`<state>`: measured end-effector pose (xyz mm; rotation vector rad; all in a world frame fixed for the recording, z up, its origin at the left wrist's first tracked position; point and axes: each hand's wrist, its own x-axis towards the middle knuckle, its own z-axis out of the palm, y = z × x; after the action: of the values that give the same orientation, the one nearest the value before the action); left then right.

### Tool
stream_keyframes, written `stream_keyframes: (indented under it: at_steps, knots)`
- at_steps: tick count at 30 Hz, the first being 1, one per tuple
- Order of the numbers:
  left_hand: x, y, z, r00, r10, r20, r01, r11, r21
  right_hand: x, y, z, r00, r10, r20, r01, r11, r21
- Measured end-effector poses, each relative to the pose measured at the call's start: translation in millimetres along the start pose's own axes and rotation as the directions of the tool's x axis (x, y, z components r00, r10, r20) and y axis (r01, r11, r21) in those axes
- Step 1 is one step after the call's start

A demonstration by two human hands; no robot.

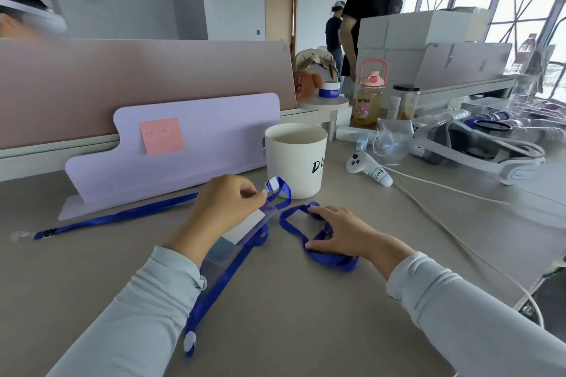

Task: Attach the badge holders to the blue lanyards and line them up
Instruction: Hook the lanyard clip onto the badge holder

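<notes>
My left hand (223,205) pinches the top of a clear badge holder (242,236) with a white card inside, held tilted above the grey table. A blue lanyard (220,288) runs from the holder's clip toward me, ending in a white clasp near my left sleeve. My right hand (343,229) rests on a bunched blue lanyard (294,220), fingers spread over its loops. A third blue lanyard (122,217) lies stretched out flat to the left, its clip end at the far left.
A white cup (295,159) stands just behind my hands. A lilac board (183,144) with a pink sticky note leans on the divider. A white controller (367,168), cables, a headset (477,144) and bottles crowd the right. People stand at the back.
</notes>
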<state>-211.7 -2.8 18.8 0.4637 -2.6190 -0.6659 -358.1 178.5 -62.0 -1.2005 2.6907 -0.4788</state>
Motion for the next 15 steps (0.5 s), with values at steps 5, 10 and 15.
stream_keyframes:
  at_steps: [5,10,15]
  knots:
    - [5,-2,4,0.999,0.003,-0.046,-0.003,1.0,-0.017,3,-15,8,0.989,-0.054,-0.139,0.062,0.997,0.05]
    - [7,-5,6,0.994,0.006,-0.11,-0.011,0.999,-0.041,9,-17,4,0.996,-0.012,-0.092,0.021,0.995,0.1]
    - [10,-13,-1,0.976,0.003,-0.216,-0.019,0.997,-0.069,17,-23,-26,0.977,0.045,-0.208,0.018,0.956,0.291]
